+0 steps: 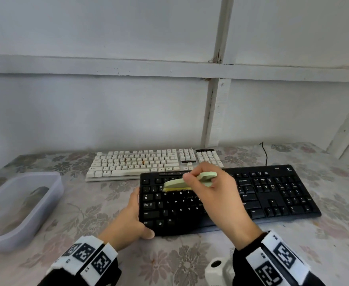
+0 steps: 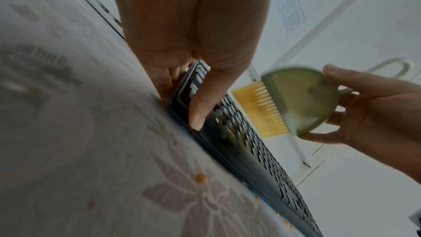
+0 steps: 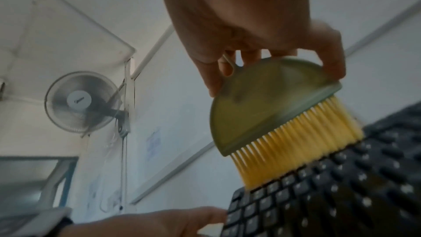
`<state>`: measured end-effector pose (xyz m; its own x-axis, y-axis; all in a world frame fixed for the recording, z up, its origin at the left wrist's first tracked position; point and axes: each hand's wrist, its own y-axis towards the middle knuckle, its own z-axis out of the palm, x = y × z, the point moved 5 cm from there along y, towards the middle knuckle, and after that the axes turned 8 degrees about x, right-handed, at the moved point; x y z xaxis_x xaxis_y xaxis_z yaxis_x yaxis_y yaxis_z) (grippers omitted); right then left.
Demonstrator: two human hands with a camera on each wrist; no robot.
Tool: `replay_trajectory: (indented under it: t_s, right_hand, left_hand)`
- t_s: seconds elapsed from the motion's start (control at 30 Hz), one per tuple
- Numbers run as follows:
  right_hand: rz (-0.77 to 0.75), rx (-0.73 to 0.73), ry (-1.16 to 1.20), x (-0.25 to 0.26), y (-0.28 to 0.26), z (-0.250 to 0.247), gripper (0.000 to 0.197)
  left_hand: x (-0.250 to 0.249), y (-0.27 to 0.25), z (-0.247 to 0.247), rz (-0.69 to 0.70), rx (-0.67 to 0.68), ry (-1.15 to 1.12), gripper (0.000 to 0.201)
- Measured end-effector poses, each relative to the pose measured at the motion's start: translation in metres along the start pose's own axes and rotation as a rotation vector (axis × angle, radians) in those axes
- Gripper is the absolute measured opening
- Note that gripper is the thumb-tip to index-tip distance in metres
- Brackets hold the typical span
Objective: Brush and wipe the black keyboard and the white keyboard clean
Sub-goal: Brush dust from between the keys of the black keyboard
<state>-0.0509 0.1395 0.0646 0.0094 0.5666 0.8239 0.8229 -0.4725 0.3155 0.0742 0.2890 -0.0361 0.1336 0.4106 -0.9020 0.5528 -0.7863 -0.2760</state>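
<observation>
Nearest the camera: two wrist bands with printed markers, and a white device (image 1: 217,267) at the near table edge, purpose unclear.

Left to right:
- Translucent tub (image 1: 22,205) on the left of the table (image 1: 190,263), something dark inside, can't tell what.
- Left hand (image 1: 128,221) clamps the left end of the black keyboard (image 1: 272,195): thumb curled over the near-left corner, fingers wrapped round the left edge. Probably an anchor so brushing doesn't slide the board on the floral cloth.
- Right hand (image 1: 212,193) pinches the green half-round brush (image 1: 181,182) by its flat body, thumb one side, fingers the other. Yellow bristles (image 3: 296,143) point down, tips on or just above the number/QWERTY rows; contact is blurred. Brush tilts, likely to rake between keycaps.
- White keyboard (image 1: 148,164) sits behind, its right end touching or just beside the black one's far edge, with orange specks on a few keys. Looks not yet cleaned.

Step in hand: brushing the black board, left section. No wipe cloth in view.
</observation>
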Motion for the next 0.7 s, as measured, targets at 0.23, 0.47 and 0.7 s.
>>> replay_trajectory:
  t_s: [0.23, 0.47, 0.7]
  right_hand:
    - [0.075, -0.135, -0.240, -0.023, -0.007, -0.033, 0.027]
    - [0.080, -0.006, 0.064, -0.022, -0.007, -0.045, 0.019]
    - [0.066, -0.198, -0.072, -0.033, -0.007, -0.084, 0.022]
  left_hand:
    - [-0.003, -0.001, 0.001, 0.009, 0.008, -0.015, 0.119]
    - [-0.003, -0.002, 0.001, 0.013, -0.001, -0.001, 0.119]
    - [-0.002, 0.001, 0.002, -0.015, -0.003, 0.013, 0.114]
